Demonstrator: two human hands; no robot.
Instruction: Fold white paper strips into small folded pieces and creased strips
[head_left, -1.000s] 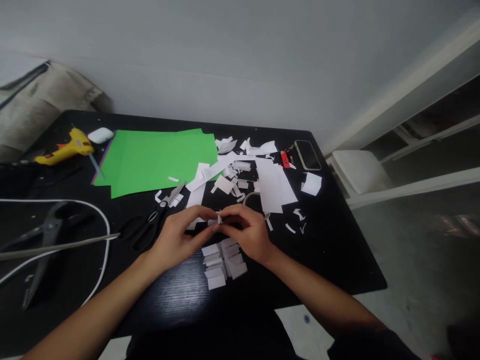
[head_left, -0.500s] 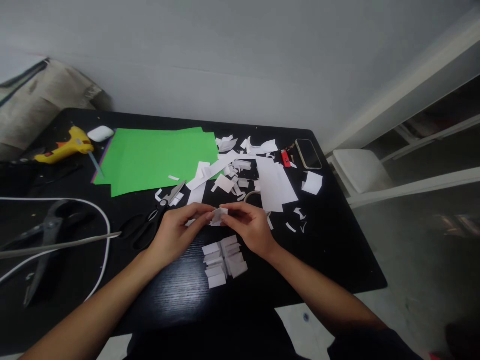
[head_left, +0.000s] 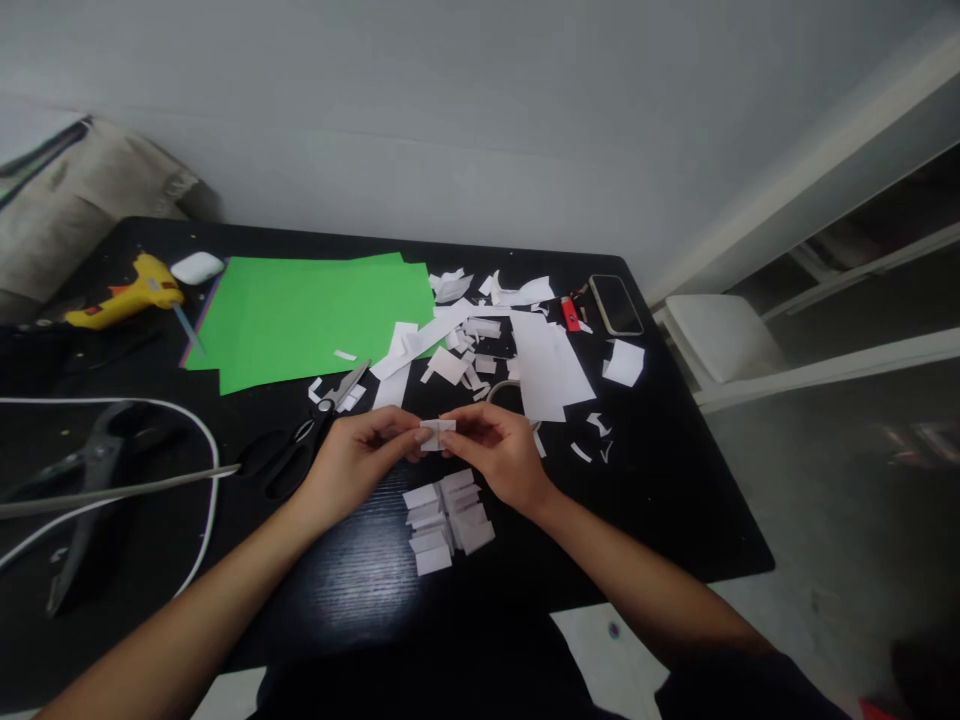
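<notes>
Both hands meet over the middle of a black table [head_left: 675, 500]. My left hand [head_left: 360, 462] and my right hand [head_left: 499, 455] pinch the two ends of one small folded white paper piece [head_left: 436, 434] held just above the tabletop. Right below the hands lies a small stack of folded white paper pieces [head_left: 448, 520] in two rows. Black-handled scissors [head_left: 300, 440] lie just left of my left hand, blades pointing up and right.
Green paper sheets [head_left: 307, 315] lie at the back left, white strips and scraps [head_left: 525, 350] behind the hands. A yellow glue gun [head_left: 124, 295], white earbud case [head_left: 196, 267], pliers [head_left: 90, 470], white cable [head_left: 199, 440], phone [head_left: 615, 305] and red lighter [head_left: 569, 314] surround them.
The hands lifted slightly from the table and the paper piece between the fingertips was opened out flatter, now held by its two ends.
</notes>
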